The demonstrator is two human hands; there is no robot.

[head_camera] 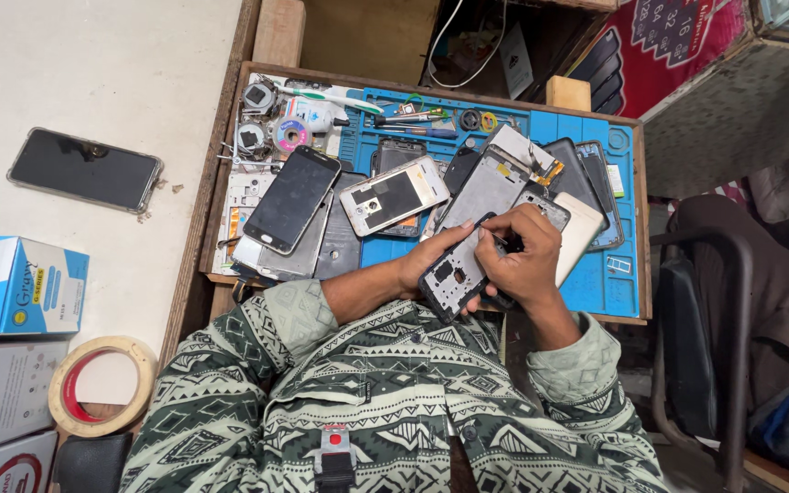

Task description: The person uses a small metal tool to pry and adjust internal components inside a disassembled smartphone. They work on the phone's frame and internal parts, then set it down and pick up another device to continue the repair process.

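My left hand (426, 260) grips a black phone frame (454, 274) from its left side, holding it tilted over the near edge of a blue work mat (609, 274). My right hand (522, 256) is closed around a thin dark tool (495, 235) whose tip rests on the top of that frame. Both forearms wear patterned green sleeves. Several opened phones and back covers lie on the mat just beyond my hands, among them a silver phone body (394, 194) and a dark-screened phone (292, 198).
A wooden tray (221, 183) holds the mat, small tools and tape rolls at the far side. On the white counter to the left lie a black phone (84, 170), blue and white boxes (15, 285) and a tape roll (102, 385). A dark chair (714, 319) stands right.
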